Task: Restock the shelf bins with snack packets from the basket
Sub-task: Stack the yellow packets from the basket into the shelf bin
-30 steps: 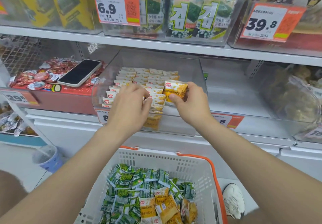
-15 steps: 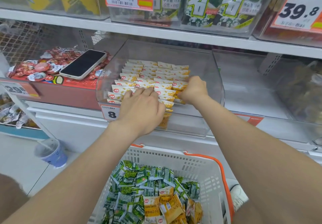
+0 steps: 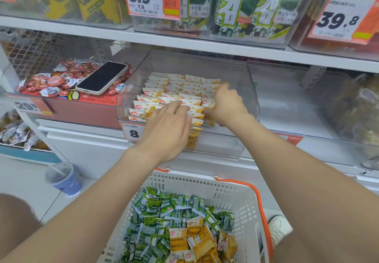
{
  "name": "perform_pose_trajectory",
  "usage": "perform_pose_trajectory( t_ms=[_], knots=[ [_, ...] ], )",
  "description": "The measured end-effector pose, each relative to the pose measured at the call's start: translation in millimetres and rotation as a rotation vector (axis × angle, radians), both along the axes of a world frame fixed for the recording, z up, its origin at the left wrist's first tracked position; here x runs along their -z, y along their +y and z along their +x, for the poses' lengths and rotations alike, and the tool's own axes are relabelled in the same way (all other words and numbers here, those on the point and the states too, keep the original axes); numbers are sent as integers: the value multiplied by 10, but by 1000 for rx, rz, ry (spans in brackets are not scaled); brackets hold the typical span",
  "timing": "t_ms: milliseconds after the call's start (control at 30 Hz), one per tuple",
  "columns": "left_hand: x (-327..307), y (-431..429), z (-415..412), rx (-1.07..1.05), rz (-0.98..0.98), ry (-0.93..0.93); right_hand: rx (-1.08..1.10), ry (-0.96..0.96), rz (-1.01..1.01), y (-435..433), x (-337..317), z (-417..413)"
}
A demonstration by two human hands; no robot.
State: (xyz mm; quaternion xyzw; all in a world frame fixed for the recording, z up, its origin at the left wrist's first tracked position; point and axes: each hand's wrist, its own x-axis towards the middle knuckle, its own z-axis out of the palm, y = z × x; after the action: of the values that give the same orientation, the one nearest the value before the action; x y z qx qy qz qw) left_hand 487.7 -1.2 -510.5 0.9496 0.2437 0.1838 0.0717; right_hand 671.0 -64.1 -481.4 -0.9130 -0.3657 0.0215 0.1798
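Head: phone [image 3: 102, 77] atop red candies [image 3: 51, 80], beside packet bin [image 3: 247, 82].

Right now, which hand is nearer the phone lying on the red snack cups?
Left. The left hand rests on the front packet rows in the clear bin, just right of the phone; the right hand is farther right in that bin.

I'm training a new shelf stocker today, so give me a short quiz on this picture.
1. True or false: the phone lies in the basket.
2. Which packets do the left hand and right hand touch in the clear bin? A green, B yellow, C red.
3. What digit shows on the bin's price tag?
Key: 1 false, it lies on the red sweets; 2 B, the yellow packets; 3 eight.
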Motion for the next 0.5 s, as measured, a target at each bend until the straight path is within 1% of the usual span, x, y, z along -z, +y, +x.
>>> perform_pose_trajectory(
  t_ms=[67,133,167,200,233,267,300,400,433,500],
  knots=[
    [7,-62,-54,49,18,-167,-93,-163,4,-127,-123,-139],
    [-3,-175,-125,86,101,-314,-143,-303,51,-325,-272,-329],
    [7,-216,-170,117,153,-360,-182,-324,104,-415,-321,-432],
    [36,-265,-220,148,198,-371,-244,-305,149,-529,-358,-544],
    [82,-330,-271,173,220,-347,-318,-259,153,-665,-380,-658],
    [147,-373,-314,185,191,-270,-396,-210,99,-788,-383,-754],
    [238,-418,-342,182,124,-154,-464,-163,-17,-926,-359,-840],
    [652,-525,-344,121,-139,255,-661,-49,-480,-1198,-159,-1026],
    [829,-557,-339,116,-214,359,-715,-39,-576,-1241,-51,-1077],
    [1203,-637,-339,153,-360,592,-776,-7,-694,-1305,218,-1169]
  ],
)
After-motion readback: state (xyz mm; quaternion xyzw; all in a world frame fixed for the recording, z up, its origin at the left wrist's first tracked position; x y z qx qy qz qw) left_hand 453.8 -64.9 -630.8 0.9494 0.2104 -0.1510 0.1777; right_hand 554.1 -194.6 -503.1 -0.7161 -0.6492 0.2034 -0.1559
